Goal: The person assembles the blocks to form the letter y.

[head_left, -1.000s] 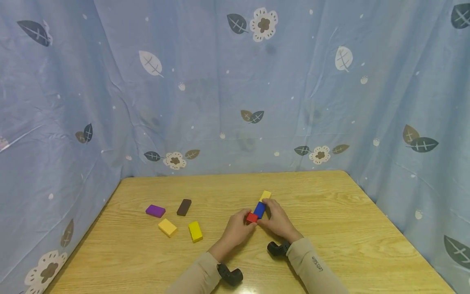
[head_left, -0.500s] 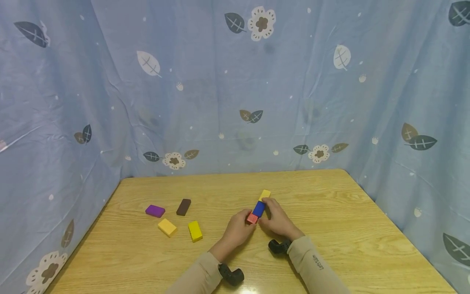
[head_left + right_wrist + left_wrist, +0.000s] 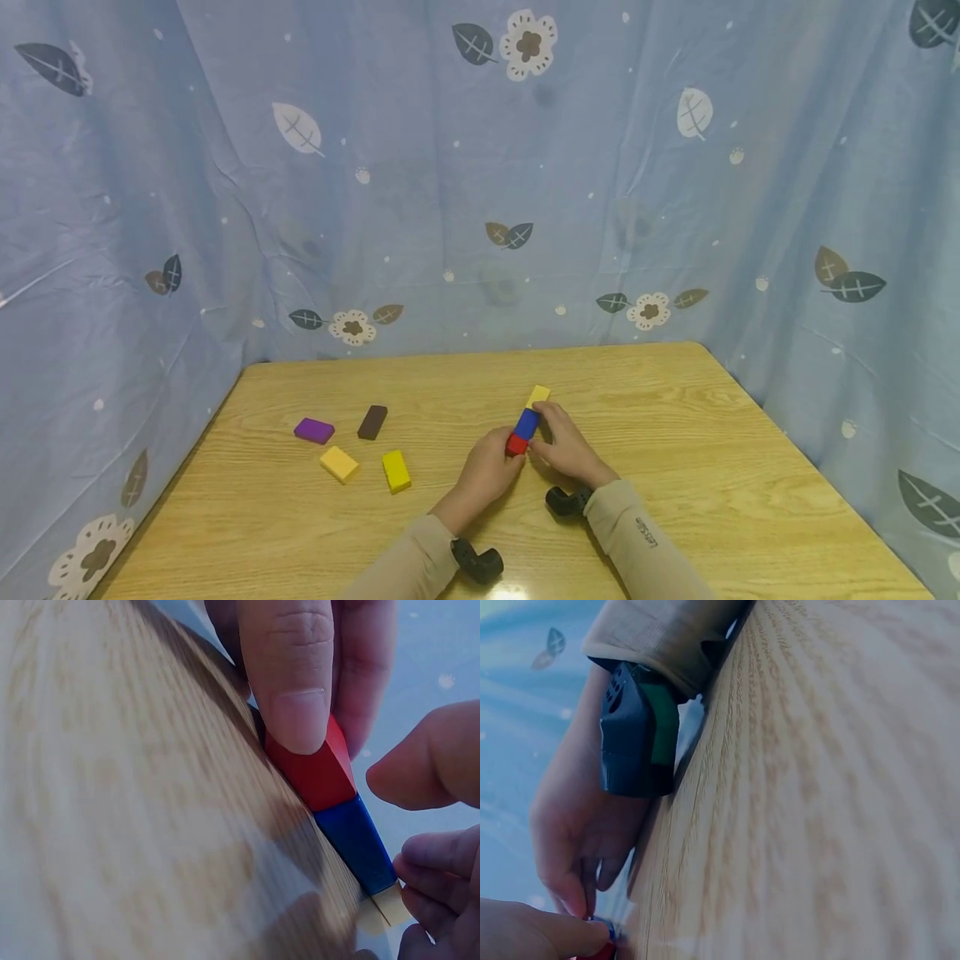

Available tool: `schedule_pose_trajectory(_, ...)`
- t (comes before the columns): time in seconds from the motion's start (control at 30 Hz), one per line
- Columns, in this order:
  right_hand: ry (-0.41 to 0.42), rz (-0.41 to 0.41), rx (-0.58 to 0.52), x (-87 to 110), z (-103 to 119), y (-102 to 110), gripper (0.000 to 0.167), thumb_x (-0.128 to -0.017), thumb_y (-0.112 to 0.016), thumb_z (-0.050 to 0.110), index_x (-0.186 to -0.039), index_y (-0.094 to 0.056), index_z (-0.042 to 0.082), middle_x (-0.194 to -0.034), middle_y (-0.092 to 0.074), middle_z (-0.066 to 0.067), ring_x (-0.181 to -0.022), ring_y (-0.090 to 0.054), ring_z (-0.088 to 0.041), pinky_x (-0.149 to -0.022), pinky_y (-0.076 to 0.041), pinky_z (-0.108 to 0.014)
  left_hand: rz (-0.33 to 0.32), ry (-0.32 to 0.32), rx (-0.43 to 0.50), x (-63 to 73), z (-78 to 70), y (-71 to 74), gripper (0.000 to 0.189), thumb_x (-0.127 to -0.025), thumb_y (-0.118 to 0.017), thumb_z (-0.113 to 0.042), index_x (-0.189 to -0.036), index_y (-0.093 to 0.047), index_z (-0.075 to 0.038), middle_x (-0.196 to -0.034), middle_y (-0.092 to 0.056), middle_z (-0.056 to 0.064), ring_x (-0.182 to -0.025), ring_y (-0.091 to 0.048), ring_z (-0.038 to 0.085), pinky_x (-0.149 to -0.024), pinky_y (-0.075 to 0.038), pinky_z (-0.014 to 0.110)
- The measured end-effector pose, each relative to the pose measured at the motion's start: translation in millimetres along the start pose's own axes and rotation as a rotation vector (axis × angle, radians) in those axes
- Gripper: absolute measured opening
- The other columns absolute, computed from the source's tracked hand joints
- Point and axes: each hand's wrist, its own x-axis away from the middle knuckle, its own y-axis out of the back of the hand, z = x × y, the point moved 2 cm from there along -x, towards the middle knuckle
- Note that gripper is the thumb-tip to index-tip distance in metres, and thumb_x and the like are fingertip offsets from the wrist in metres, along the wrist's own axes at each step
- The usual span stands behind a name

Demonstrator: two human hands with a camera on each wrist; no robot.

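A red block (image 3: 517, 445) lies on the worktop (image 3: 675, 442), a little right of midway between its left and right edges, and the left hand (image 3: 486, 468) pinches it between thumb and fingers. Its far end meets a blue block (image 3: 527, 424), and a pale yellow block (image 3: 537, 397) carries the row on toward the far edge, slanting slightly right. The right hand (image 3: 564, 448) curves loosely beside the blue block, thumb apart from the fingers, fingertips close to where blue and yellow meet; whether they touch cannot be told. Well apart, toward the worktop's left edge, lie separate purple (image 3: 314, 431), dark brown (image 3: 372, 422), orange-yellow (image 3: 340, 464) and bright yellow (image 3: 397, 471) blocks. Beyond the far edge hangs a blue leaf-and-flower curtain (image 3: 405, 183).
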Motion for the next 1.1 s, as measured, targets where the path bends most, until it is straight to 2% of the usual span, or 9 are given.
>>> schedule_pose_trajectory(0.27, 0.016, -0.016, -0.005, -1.5, 1.7, 0.4, 0.057, -0.083, -0.06, 0.008, -0.134, -0.042, -0.01, -0.136, -0.043, -0.026, -0.129, -0.04, -0.041, -0.108, -0.033, -0.055, -0.007, -0.012, -0.043, -1.8, -1.8, -0.5, 0.028, -0.084, -0.071, -0.013, -0.108, -0.064, -0.002, -0.084, -0.062, 0.003, -0.074, -0.056, 0.011, -0.06, -0.045, 0.023)
schedule_pose_trajectory(0.43, 0.02, -0.01, -0.015, -1.8, 2.0, 0.5, 0.058, -0.082, -0.059, 0.008, -0.134, -0.041, -0.01, -0.136, -0.044, -0.026, -0.129, -0.041, -0.041, -0.108, -0.033, -0.055, -0.012, -0.018, -0.047, -1.7, -1.9, -0.3, 0.025, -0.084, -0.07, -0.013, -0.106, -0.065, -0.003, -0.084, -0.061, 0.002, -0.071, -0.052, 0.008, -0.059, -0.042, 0.021)
schedule_pose_trajectory(0.9, 0.008, -0.008, -0.017, -0.4, 1.8, -0.5, 0.057, -0.084, -0.059, 0.007, -0.135, -0.041, -0.009, -0.135, -0.044, -0.025, -0.129, -0.041, -0.04, -0.108, -0.034, -0.054, -0.021, -0.022, -0.047, -0.4, -1.9, -1.9, 0.035, -0.084, -0.071, -0.014, -0.115, -0.063, 0.0, -0.092, -0.065, 0.008, -0.081, -0.062, 0.016, -0.066, -0.05, 0.026)
schedule_pose_trajectory(1.1, 0.023, -0.056, -0.013, 1.2, 0.9, -0.1, 0.054, -0.084, -0.061, 0.008, -0.134, -0.045, -0.007, -0.135, -0.048, -0.023, -0.128, -0.044, -0.039, -0.107, -0.035, -0.053, -0.008, -0.01, -0.034, -0.4, -1.9, -2.9, 0.036, -0.084, -0.07, -0.015, -0.116, -0.063, -0.001, -0.092, -0.065, 0.008, -0.079, -0.061, 0.015, -0.065, -0.05, 0.026)
